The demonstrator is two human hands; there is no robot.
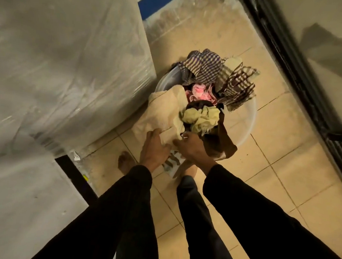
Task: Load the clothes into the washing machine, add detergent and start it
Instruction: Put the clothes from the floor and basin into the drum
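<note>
handling the laundry in the basin

location. the clothes [205, 95] sit heaped in a pale round basin [247, 123] on the tiled floor [275, 179], just right of the washing machine [64, 62], which is wrapped in plastic film. the heap rises above the rim, and a cream towel [163, 112] hangs over the near left edge.

hands. the left hand [155, 148] lies on the near end of the cream towel with fingers spread and fairly straight; it touches the cloth but no closed grip shows. the right hand [193, 146] is at the near edge of the heap beside a brown garment [220, 142]; its fingers curl down into the cloth, though the fingertips are hidden, so a full grip cannot be confirmed.

handling properties, by judgement. the load is soft, limp and light per piece. it has no stiff part, so any piece lifted at one point will droop and may drag its neighbours. the checked cloths [210, 68] at the far side lie loose and could slide off.

where to take hold. gather a bunch from beneath, both hands cupping under the towel and the yellow-green cloth [202, 117], rather than pinching an edge. keep trailing ends clear of the floor.
</note>
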